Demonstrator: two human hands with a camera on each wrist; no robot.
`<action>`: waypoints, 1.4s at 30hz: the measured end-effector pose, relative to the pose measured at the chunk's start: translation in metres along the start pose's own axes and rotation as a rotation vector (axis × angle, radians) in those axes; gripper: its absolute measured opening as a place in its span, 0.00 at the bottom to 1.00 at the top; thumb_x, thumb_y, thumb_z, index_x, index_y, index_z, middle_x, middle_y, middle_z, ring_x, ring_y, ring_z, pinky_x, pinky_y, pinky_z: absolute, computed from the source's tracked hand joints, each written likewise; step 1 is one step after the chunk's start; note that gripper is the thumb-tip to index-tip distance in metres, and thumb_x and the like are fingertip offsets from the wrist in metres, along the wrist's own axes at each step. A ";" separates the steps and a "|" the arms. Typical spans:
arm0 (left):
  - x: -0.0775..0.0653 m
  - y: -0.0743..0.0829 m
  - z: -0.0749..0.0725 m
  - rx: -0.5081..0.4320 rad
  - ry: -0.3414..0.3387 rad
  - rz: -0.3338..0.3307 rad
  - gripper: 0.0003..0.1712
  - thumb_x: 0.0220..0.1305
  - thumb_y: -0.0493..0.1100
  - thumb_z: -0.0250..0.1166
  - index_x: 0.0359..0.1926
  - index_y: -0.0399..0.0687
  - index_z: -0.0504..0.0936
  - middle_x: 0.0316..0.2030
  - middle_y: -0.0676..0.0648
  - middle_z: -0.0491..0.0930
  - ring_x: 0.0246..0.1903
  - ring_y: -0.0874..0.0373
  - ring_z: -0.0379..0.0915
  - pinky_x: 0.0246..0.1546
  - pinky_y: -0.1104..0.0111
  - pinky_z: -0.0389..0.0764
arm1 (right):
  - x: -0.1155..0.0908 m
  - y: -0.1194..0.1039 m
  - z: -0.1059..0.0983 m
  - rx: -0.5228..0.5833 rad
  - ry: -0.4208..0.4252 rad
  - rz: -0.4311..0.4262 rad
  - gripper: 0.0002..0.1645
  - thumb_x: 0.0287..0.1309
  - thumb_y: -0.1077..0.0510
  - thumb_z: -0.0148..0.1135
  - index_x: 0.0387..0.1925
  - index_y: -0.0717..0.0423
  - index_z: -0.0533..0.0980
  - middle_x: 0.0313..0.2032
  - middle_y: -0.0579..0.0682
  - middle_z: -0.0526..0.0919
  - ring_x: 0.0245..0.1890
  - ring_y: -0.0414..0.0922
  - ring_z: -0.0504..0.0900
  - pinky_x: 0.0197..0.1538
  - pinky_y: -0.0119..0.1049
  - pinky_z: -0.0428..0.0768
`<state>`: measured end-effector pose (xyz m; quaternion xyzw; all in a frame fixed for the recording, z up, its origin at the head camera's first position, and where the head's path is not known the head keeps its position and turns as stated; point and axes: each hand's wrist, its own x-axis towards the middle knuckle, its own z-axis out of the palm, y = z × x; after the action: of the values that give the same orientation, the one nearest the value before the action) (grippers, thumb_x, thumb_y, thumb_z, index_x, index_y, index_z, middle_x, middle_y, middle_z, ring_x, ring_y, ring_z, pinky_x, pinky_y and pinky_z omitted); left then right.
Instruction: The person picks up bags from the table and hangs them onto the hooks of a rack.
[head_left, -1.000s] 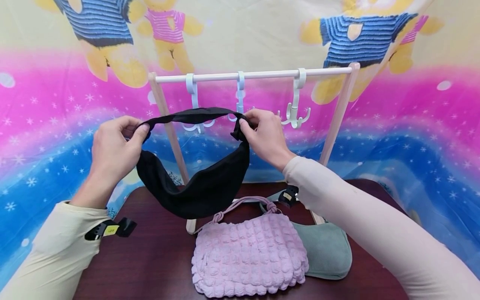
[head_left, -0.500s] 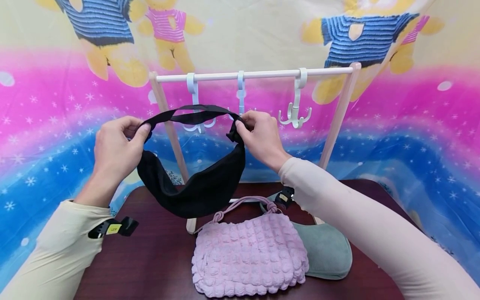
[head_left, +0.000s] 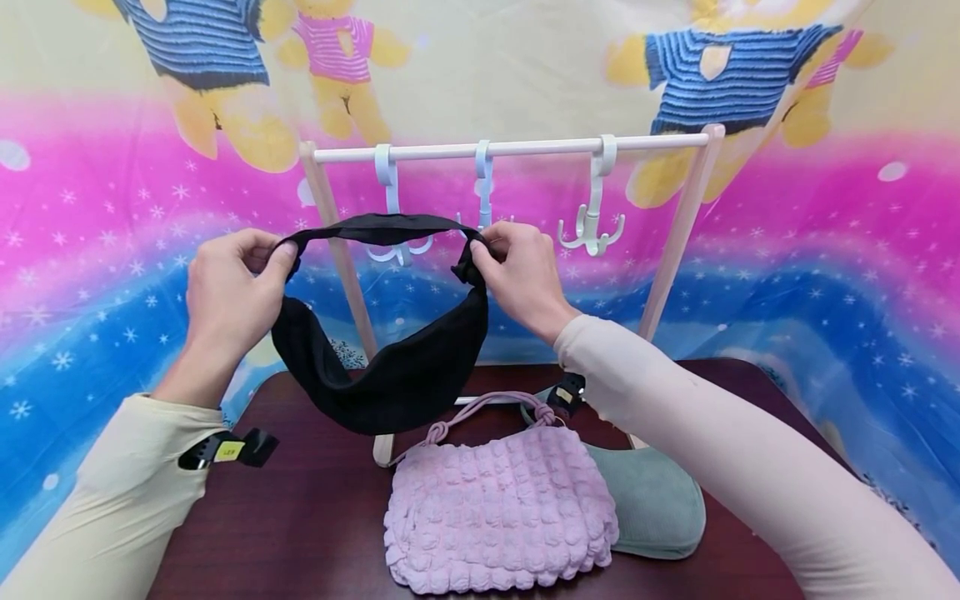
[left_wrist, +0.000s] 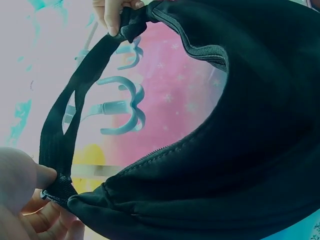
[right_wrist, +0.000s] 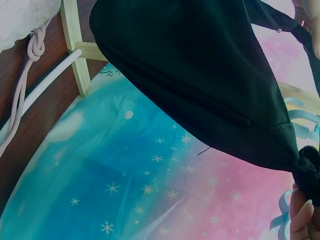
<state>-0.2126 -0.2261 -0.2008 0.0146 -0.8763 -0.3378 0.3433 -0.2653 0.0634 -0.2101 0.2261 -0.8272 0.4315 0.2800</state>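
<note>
A black shoulder bag hangs in the air between both hands, its strap arched across the top. My left hand pinches the strap's left end between thumb and fingers. At the knotted right end, my right hand grips the strap. A zipper runs along the bag's curved upper edge in the left wrist view. The right wrist view shows the bag's dark underside, with fingertips at the knot. Behind the strap, a white multi-prong hook is partly covered.
A wooden rack carries three hooks, including a right one. On the dark table lie a pink puffy bag and, partly beneath it, a green bag. A printed cloth backdrop stands behind.
The right hand has shifted slightly left with its end of the black bag. The strap's two layers, spread apart half a second ago, now lie closer together. Both hands still hold the bag.
</note>
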 end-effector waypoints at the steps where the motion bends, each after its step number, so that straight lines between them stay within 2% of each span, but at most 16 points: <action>1: 0.000 0.000 0.000 0.000 0.002 -0.003 0.23 0.73 0.57 0.57 0.52 0.45 0.86 0.43 0.37 0.85 0.40 0.59 0.73 0.36 0.62 0.70 | 0.000 0.000 0.000 0.001 0.001 0.001 0.12 0.69 0.57 0.62 0.45 0.62 0.84 0.41 0.56 0.91 0.40 0.46 0.90 0.49 0.40 0.84; 7: 0.003 0.000 0.001 -0.011 0.010 -0.009 0.24 0.73 0.58 0.57 0.52 0.45 0.87 0.42 0.38 0.85 0.38 0.63 0.70 0.36 0.64 0.69 | 0.001 -0.001 0.002 0.007 0.007 0.013 0.12 0.69 0.57 0.62 0.45 0.62 0.84 0.41 0.56 0.91 0.39 0.46 0.90 0.47 0.40 0.84; 23: 0.006 -0.002 0.005 -0.003 -0.003 -0.032 0.23 0.73 0.57 0.58 0.53 0.46 0.86 0.44 0.38 0.85 0.40 0.58 0.73 0.37 0.62 0.70 | 0.002 0.002 0.007 -0.016 0.009 0.042 0.11 0.69 0.56 0.62 0.41 0.61 0.84 0.39 0.55 0.91 0.39 0.46 0.89 0.49 0.40 0.83; 30: 0.004 -0.004 0.007 0.002 -0.022 -0.024 0.23 0.73 0.56 0.58 0.53 0.45 0.86 0.44 0.37 0.85 0.43 0.52 0.77 0.37 0.60 0.70 | 0.001 0.005 0.007 -0.014 -0.001 0.069 0.11 0.69 0.56 0.62 0.41 0.61 0.84 0.38 0.55 0.91 0.38 0.46 0.90 0.48 0.40 0.84; 42: 0.000 -0.007 0.013 0.013 -0.030 0.004 0.21 0.74 0.55 0.58 0.49 0.45 0.87 0.41 0.37 0.86 0.41 0.51 0.77 0.37 0.60 0.70 | 0.000 0.011 0.009 -0.015 -0.025 0.088 0.13 0.69 0.56 0.61 0.43 0.61 0.84 0.39 0.56 0.91 0.40 0.46 0.90 0.49 0.40 0.85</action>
<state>-0.2217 -0.2242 -0.2121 0.0101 -0.8834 -0.3316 0.3309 -0.2740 0.0612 -0.2209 0.1929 -0.8430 0.4341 0.2524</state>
